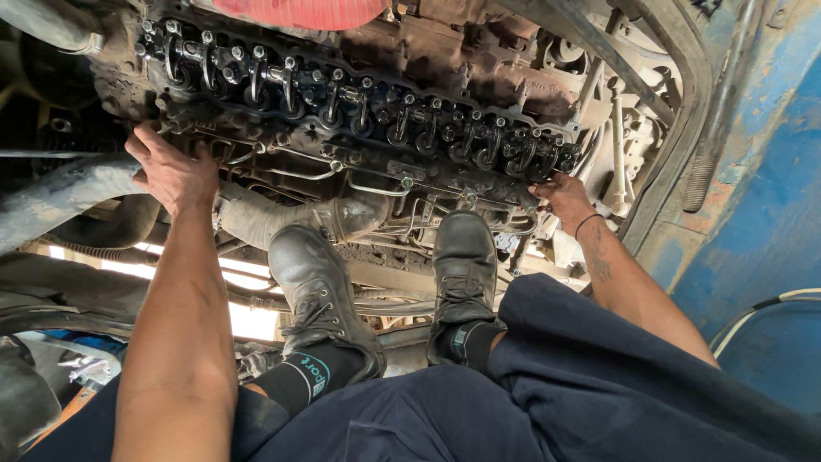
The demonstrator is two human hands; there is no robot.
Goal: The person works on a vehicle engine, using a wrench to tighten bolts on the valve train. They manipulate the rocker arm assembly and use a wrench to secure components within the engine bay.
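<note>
A long, oily engine cylinder head [359,120] with a row of rocker arms and valve springs runs across the top of the view. My left hand [171,171] grips its left end, fingers curled under the edge. At the right end my right hand [560,195] holds the lower edge, a dark band on the wrist. Both of my black boots [321,291] [463,274] rest on the engine parts just below the head, between my arms.
A grey hose [282,218] and thin metal fuel lines [368,184] run beneath the head. A blue cab wall [761,214] rises at right. A red object [299,13] sits at top. Frame rails and daylight show lower left.
</note>
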